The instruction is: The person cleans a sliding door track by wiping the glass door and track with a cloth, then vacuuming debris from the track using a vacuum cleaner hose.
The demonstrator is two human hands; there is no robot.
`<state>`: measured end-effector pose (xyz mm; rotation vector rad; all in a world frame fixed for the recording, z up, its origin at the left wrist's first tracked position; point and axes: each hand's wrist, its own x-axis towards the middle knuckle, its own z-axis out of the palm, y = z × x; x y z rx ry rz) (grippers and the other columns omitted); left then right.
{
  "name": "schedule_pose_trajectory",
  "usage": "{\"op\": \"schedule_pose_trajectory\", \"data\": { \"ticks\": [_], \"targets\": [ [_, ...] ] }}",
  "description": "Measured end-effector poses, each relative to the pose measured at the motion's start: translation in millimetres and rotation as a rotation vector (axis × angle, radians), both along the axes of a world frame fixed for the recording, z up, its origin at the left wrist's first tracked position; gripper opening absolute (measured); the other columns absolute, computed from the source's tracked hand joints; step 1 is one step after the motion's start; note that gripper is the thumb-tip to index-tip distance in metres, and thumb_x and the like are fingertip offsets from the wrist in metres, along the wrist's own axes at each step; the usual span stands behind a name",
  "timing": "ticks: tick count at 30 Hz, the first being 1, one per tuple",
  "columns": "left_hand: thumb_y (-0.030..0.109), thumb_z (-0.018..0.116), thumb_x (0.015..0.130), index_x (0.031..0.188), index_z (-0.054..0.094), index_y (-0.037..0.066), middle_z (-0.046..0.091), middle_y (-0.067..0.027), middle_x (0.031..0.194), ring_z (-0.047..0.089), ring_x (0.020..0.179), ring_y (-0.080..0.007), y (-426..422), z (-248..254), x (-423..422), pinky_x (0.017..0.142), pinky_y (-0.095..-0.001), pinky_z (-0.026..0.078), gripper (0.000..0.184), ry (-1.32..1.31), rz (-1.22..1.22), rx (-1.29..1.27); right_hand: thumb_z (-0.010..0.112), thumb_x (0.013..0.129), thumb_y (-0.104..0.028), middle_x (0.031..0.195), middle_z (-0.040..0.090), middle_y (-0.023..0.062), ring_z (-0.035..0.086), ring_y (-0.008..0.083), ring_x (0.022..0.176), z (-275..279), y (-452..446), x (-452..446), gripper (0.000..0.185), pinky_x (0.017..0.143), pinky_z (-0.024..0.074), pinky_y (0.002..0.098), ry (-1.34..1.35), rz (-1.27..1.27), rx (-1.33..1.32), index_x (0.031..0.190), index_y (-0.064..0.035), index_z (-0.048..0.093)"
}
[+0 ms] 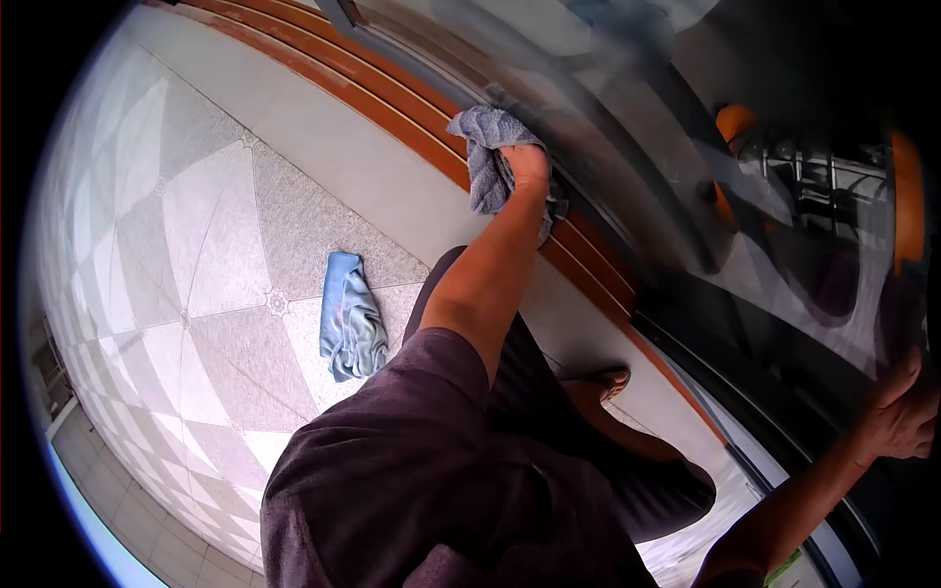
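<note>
My left hand (525,167) clutches a grey towel (490,132) against the brown ledge (592,259), bunched perhaps to pad my fingers, while my right hand (897,416), its grip unclear, is by the glass (784,314), probably for balance.

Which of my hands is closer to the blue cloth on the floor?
Left. Your left hand is on the grey cloth, above and right of the blue cloth in view; your right hand is much farther right.

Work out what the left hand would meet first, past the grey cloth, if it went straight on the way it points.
Probably the dark frame along the edge of the glass, just ahead of the left hand; depth is unclear.
</note>
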<state>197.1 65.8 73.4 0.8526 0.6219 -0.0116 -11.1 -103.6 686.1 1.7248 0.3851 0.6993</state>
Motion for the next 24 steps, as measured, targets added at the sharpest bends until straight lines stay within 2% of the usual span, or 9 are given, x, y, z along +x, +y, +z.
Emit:
{"op": "schedule_pose_trajectory", "data": {
  "ticks": [2,5,8,12,16,17,20,21,24],
  "targets": [
    [0.029,0.043,0.109,0.154,0.038,0.006,0.05,-0.0123,0.152,0.047,0.138,-0.0312,36,-11,52,0.117,-0.0367,0.035,0.051,-0.223,-0.016,0.184,0.036,0.108,-0.06,0.171,0.013,0.0291,0.01,0.0479,0.158,-2,-2,-8,0.079,0.123,0.0118,0.0659,-0.008,-0.012,0.043,0.163,-0.0039,0.032],
    [0.059,0.039,0.106,0.152,0.047,0.006,0.056,-0.0096,0.148,0.054,0.132,-0.0299,105,-9,158,0.111,-0.0422,0.044,0.071,-0.163,-0.088,0.001,0.038,0.108,-0.058,0.171,0.012,0.0284,0.007,0.0463,0.159,-6,-3,-16,0.078,0.123,0.0083,0.065,0.007,-0.011,0.099,0.163,-0.0029,0.031],
    [0.047,0.042,0.106,0.148,0.05,0.004,0.058,-0.0137,0.144,0.058,0.126,-0.0314,143,10,213,0.112,-0.0437,0.043,0.061,-0.031,-0.19,-0.014,0.04,0.109,-0.055,0.171,0.012,0.0274,0.006,0.0448,0.159,-10,-4,-23,0.076,0.124,0.0066,0.064,0.003,-0.021,0.142,0.163,-0.0022,0.03],
    [0.038,0.043,0.107,0.154,0.039,0.007,0.05,-0.011,0.151,0.05,0.134,-0.0305,68,-11,108,0.116,-0.0418,0.036,0.057,-0.073,-0.149,-0.004,0.04,0.109,-0.054,0.172,0.013,0.027,0.005,0.0438,0.16,-19,0,-28,0.076,0.125,0.0058,0.0635,-0.044,-0.052,0.198,0.163,-0.0018,0.03],
    [0.029,0.044,0.108,0.16,0.028,0.01,0.041,-0.0082,0.159,0.042,0.142,-0.0297,-79,-96,-78,0.12,-0.0399,0.03,0.058,-0.132,-0.281,0.188,0.04,0.109,-0.054,0.171,0.013,0.0272,0.005,0.0435,0.16,-8,-17,-41,0.076,0.125,0.0058,0.0633,0.03,-0.009,0.136,0.164,-0.0023,0.03],
    [0.027,0.045,0.109,0.162,0.025,0.011,0.039,-0.0075,0.16,0.04,0.144,-0.0294,-111,-128,-121,0.121,-0.0394,0.028,0.059,-0.176,-0.316,0.26,0.041,0.108,-0.055,0.162,0.02,0.025,0.012,0.0418,0.149,-9,-21,-45,0.073,0.118,0.0107,0.0607,0.003,-0.023,0.138,0.159,-0.0032,0.035],
    [0.024,0.047,0.107,0.154,0.038,0.011,0.052,-0.0114,0.146,0.051,0.13,-0.0289,-121,-107,-147,0.113,-0.041,0.039,0.05,-0.172,-0.13,-0.152,0.046,0.105,-0.06,0.133,0.04,0.0184,0.033,0.0367,0.118,-9,-55,-90,0.067,0.096,0.0256,0.0531,-0.108,-0.11,0.123,0.146,-0.0059,0.049],
    [0.026,0.045,0.107,0.152,0.041,0.011,0.053,-0.0115,0.146,0.051,0.13,-0.0291,-115,-142,-121,0.113,-0.0406,0.039,0.047,-0.223,-0.105,-0.009,0.047,0.104,-0.061,0.123,0.047,0.0162,0.04,0.0349,0.107,-8,-74,-113,0.066,0.089,0.0305,0.0505,-0.164,-0.153,0.103,0.141,-0.0068,0.054],
    [0.039,0.042,0.107,0.151,0.046,0.009,0.053,-0.0099,0.149,0.052,0.132,-0.0294,-40,-76,-15,0.114,-0.0408,0.04,0.053,-0.082,-0.088,-0.241,0.051,0.101,-0.065,0.094,0.067,0.0096,0.061,0.0298,0.075,-6,-113,-165,0.065,0.067,0.0453,0.0429,-0.251,-0.252,0.052,0.128,-0.0095,0.069]
  ]
}}
